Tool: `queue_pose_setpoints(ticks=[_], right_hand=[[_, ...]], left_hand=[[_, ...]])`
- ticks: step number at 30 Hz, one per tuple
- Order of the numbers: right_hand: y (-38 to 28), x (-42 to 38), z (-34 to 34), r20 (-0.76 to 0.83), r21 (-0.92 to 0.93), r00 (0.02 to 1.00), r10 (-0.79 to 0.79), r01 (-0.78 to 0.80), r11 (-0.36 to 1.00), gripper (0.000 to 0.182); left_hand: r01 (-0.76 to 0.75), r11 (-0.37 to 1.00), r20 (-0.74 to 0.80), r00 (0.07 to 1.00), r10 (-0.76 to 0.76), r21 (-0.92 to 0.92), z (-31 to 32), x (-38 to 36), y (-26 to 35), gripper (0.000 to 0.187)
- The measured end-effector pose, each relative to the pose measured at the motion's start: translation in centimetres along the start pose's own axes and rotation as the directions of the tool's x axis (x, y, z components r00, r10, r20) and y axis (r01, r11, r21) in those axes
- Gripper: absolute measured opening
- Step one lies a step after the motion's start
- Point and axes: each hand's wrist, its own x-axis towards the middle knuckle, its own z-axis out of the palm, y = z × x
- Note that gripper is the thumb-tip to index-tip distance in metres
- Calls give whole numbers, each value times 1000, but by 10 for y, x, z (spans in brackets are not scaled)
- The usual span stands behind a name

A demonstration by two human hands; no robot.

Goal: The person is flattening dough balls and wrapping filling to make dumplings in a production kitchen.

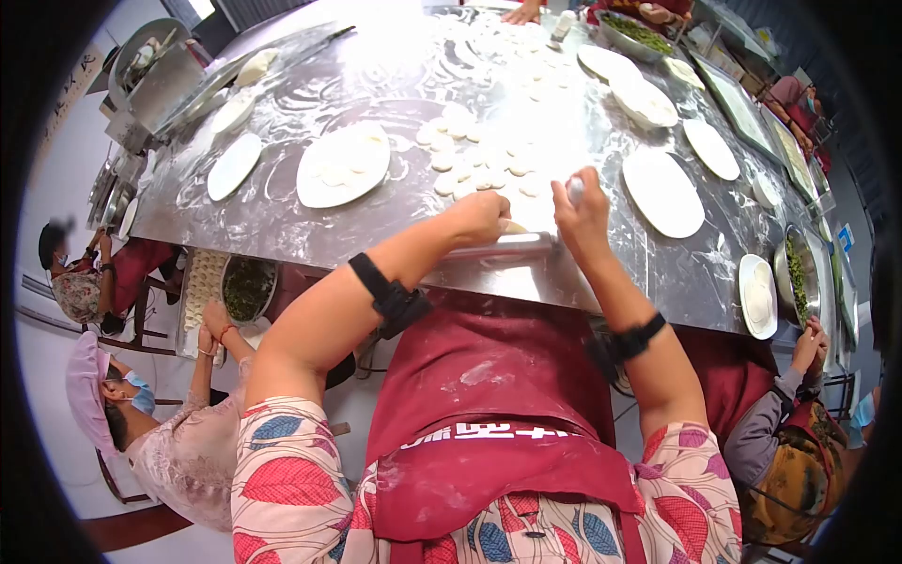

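Observation:
My left hand (481, 218) is closed at the table's near edge, its fingertips pinched at a pale piece of dough (513, 227). Just to its right, my right hand (584, 221) is wrapped around a tool with a grey-white handle (575, 192), whose end sticks up from the fist. Below both hands lies a shiny metal cylinder (503, 246), like a rolling pin, along the edge. Whether the handle joins it is hidden. Beyond the hands, several small flattened dough pieces (489, 177) lie on the floured metal table (376, 230).
White oval plates (663, 195) stand on both sides; another plate (344, 188) holds dough rounds. Bowls of green filling (248, 287) stand left, right (799, 282) and at the back (635, 36). A person (178, 414) sits at left by a tray of dumplings (201, 282); others work right and opposite.

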Motion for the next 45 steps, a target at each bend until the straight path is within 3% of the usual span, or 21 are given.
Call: queue_pose_setpoints(ticks=[1, 5, 6, 9, 12, 13, 17, 18, 21, 23, 29, 32, 35, 38, 41, 45], right_hand=[[3, 11, 9, -25, -61, 999, -41, 39, 997, 22], [-5, -5, -7, -2, -56, 998, -65, 65, 996, 23], [-7, -22, -18, 39, -4, 999, 2, -2, 1000, 22], [-21, -63, -37, 137, 235, 979, 153, -182, 955, 20], [-10, -42, -26, 80, 142, 992, 98, -109, 984, 20], [-4, -23, -16, 28, 36, 1000, 6, -7, 999, 21], [1, 7, 7, -25, -83, 998, -52, 49, 995, 21], [1, 7, 7, -44, -110, 995, -85, 79, 991, 21], [-13, -45, -29, 78, 58, 996, 47, -52, 997, 19], [-30, -79, -43, 110, 208, 993, 50, -72, 975, 18], [-37, -98, -48, 137, 250, 987, 79, -111, 962, 19], [-41, -92, -48, 146, 247, 985, 92, -126, 961, 19], [-43, -91, -50, 135, 231, 989, 58, -88, 969, 19], [-40, -95, -48, 117, 231, 993, 28, -55, 971, 19], [-35, -94, -46, 116, 239, 992, 43, -70, 969, 19], [-27, -82, -42, 91, 216, 996, 9, -28, 976, 20]], left_hand=[[7, 1000, -52, 999, -6, 25, 2, 7, -2, 18], [-43, 999, 58, 997, 44, -32, -1, 9, 3, 18], [-59, 998, 61, 996, 58, 3, 2, 9, -1, 17], [25, 986, 33, 999, -20, -167, 3, 3, -12, 15], [12, 990, 75, 997, -1, -140, -3, -3, -10, 13], [-7, 992, 71, 997, 16, -124, -5, -4, -7, 13], [85, 995, -54, 995, -87, -46, -1, 10, -16, 12], [115, 992, -19, 993, -116, -52, -2, 8, -14, 12], [34, 999, -44, 998, -33, 18, 1, 7, -11, 16], [42, 999, -29, 999, -43, -19, 0, 6, -9, 18], [28, 999, 60, 998, -26, -39, 1, 11, -7, 18], [15, 995, -36, 999, -12, 98, 7, 2, 6, 19], [-54, 995, -81, 995, 61, 85, 10, 4, 1, 20], [147, 904, 53, 989, -138, -401, 0, -1, 0, 19], [258, 566, 155, 962, -225, -783, -2, -15, 4, 22], [225, 404, 158, 969, -192, -887, -4, -23, 4, 31]])
